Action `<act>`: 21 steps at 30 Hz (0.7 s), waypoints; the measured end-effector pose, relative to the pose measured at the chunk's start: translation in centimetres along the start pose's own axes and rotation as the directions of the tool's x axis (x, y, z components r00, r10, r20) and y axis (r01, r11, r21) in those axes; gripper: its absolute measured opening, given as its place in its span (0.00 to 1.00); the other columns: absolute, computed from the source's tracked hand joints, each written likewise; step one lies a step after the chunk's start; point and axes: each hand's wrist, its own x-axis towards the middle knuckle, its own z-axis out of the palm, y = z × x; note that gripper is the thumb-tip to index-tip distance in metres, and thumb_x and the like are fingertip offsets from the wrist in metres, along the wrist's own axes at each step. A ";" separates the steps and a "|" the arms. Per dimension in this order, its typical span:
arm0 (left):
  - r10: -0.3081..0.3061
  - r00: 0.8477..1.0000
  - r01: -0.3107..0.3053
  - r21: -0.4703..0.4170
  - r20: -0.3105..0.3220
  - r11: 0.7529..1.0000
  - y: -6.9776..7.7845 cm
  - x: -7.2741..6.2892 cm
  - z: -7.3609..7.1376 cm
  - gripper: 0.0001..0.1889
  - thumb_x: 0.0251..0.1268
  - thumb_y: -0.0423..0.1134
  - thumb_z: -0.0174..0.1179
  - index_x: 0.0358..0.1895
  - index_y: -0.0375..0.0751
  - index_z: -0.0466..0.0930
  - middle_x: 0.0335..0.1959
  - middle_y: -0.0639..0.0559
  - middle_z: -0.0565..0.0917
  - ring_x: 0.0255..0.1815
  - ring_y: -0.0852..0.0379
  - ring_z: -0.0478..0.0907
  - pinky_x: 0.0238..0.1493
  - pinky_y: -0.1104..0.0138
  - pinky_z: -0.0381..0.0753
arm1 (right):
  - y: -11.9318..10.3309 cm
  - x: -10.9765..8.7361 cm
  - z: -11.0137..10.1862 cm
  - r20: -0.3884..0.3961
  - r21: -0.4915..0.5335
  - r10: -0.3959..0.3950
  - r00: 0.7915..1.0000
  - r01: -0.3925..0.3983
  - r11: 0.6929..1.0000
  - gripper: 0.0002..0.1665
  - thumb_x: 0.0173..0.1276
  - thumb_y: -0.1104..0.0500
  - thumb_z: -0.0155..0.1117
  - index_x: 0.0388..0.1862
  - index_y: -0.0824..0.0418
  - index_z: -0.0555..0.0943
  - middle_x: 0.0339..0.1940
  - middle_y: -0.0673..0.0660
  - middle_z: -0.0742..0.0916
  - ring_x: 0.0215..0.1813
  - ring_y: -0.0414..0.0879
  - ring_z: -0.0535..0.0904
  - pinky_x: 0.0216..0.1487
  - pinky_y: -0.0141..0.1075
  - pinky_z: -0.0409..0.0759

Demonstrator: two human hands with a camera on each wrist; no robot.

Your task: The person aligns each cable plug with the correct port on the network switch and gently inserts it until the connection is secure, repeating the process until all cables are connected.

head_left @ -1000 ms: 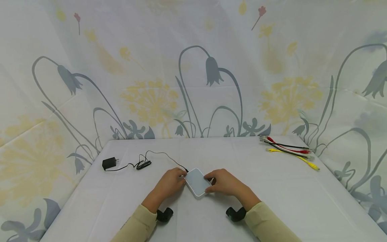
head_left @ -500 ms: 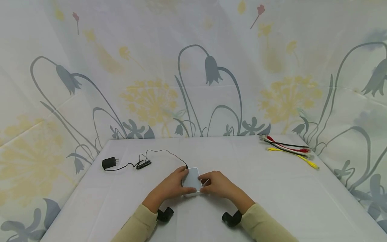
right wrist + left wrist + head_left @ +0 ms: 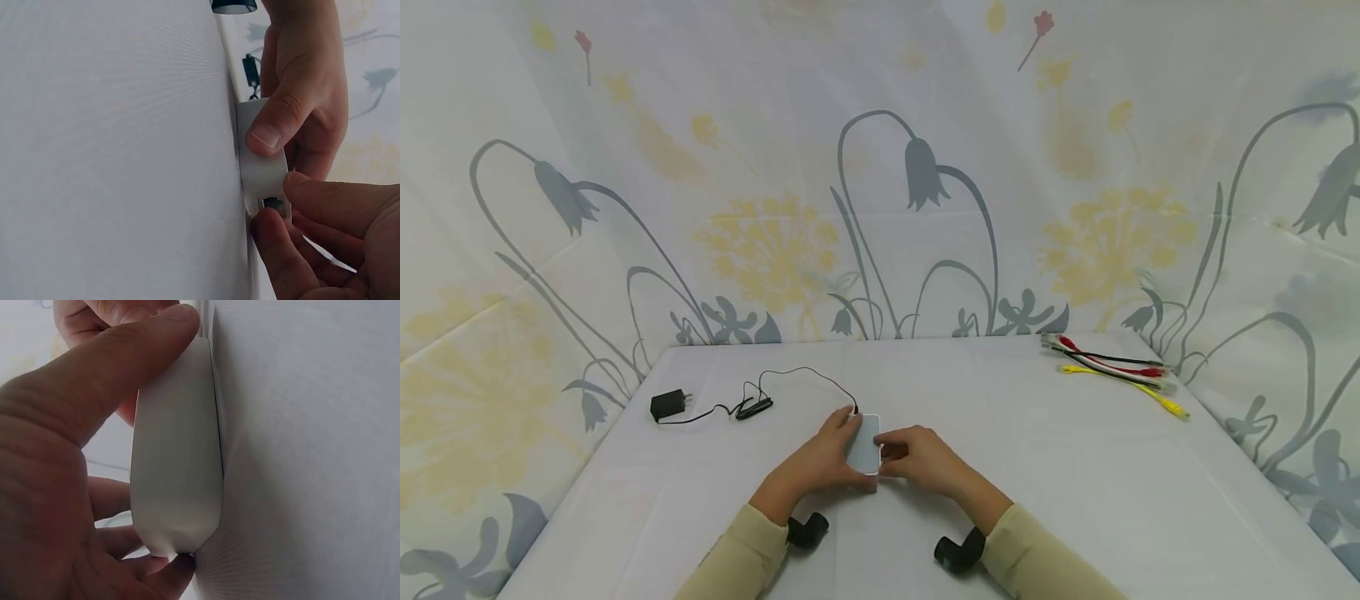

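A small white router (image 3: 867, 442) with a grey-blue top lies in the middle of the white table. My left hand (image 3: 820, 461) grips it from the left, its thumb along the near side and fingers round the far side. At the right end of the router, my right hand (image 3: 925, 458) pinches the edge between thumb and forefinger. In the right wrist view a dark Ethernet port (image 3: 273, 203) shows between these two fingertips. A thin black power cord (image 3: 805, 369) enters the router's far side, close by the left fingertips.
The cord runs left through a bundled coil (image 3: 754, 408) to a black power adapter (image 3: 667, 404). Several short network cables (image 3: 1112, 367), black, red, white and yellow, lie at the back right. Behind the table hangs a flower-printed cloth (image 3: 880, 167). Each wrist wears a black camera (image 3: 808, 531).
The router has turned clockwise and shifted slightly left. My left thumb has come round onto its near side. My right hand has moved left with it, staying at its right end.
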 end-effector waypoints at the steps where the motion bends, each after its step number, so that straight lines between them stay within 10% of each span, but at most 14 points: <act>1: -0.001 1.000 0.001 -0.004 0.001 1.000 -0.1 0.0 -0.1 0.56 0.44 0.56 0.76 0.75 0.35 0.56 0.77 0.38 0.52 0.76 0.40 0.53 0.67 0.48 0.67 | 0.0 0.1 0.0 0.002 0.007 0.000 1.000 0.000 1.000 0.26 0.62 0.61 0.69 0.60 0.62 0.79 0.38 0.47 0.87 0.41 0.38 0.80 0.40 0.31 0.77; 21: -0.088 0.996 0.088 0.006 -0.027 0.996 -2.6 0.3 -1.6 0.55 0.43 0.55 0.76 0.75 0.41 0.57 0.76 0.40 0.55 0.73 0.42 0.59 0.66 0.50 0.68 | -2.1 3.7 2.0 -0.086 0.071 0.070 0.994 -0.064 0.995 0.23 0.58 0.57 0.73 0.54 0.60 0.84 0.42 0.52 0.86 0.45 0.44 0.82 0.40 0.35 0.77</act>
